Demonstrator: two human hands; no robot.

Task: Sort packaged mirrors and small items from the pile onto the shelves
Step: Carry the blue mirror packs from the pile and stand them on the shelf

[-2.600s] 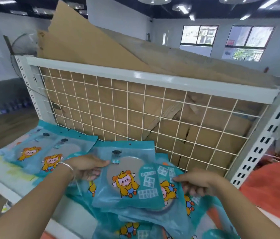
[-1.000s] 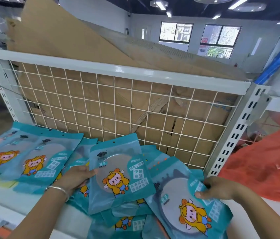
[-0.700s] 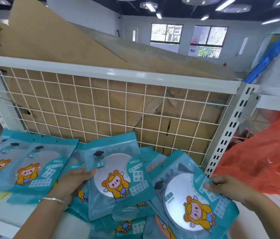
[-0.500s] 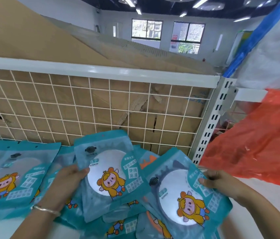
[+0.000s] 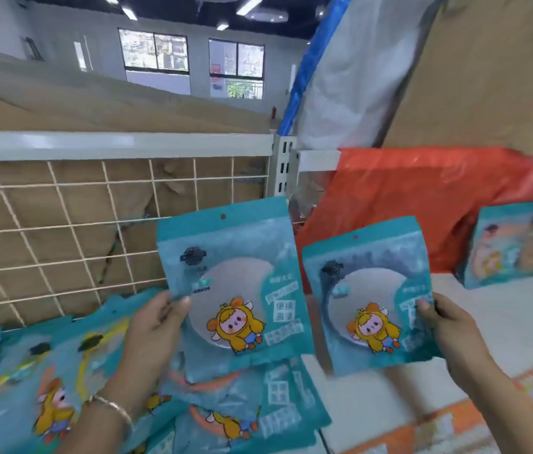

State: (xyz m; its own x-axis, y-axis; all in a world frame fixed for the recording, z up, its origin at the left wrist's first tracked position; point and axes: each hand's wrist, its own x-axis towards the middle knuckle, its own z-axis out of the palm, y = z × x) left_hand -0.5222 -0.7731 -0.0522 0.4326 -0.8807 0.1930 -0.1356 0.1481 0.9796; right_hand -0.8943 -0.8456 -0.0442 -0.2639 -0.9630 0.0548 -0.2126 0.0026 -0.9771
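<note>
Pile of glossy teal plastic mirror packets [image 5: 45,388] lies lower left, against the white wire grid [image 5: 62,224]. Held upright above it: left packet [image 5: 235,257] and right packet [image 5: 366,257], flat rectangles with round silver discs. Left hand [image 5: 153,332] pinches the first's edge, right hand [image 5: 448,326] the second's, thumbs in front.

- A shop's stockroom or sales floor being stocked.
- White slotted shelf upright [image 5: 283,168] at 12 o'clock; wire mesh back panel [image 5: 62,231] at 10 o'clock.
- Flattened cardboard [image 5: 94,106] is stacked behind the mesh, at 11 o'clock.
- Many identical packaged mirrors [image 5: 62,371], in teal retail pouches with hang holes, lie at 7 o'clock.
- Strip ceiling lights [image 5: 248,4] hang over a large bare hall at 12 o'clock.
</note>
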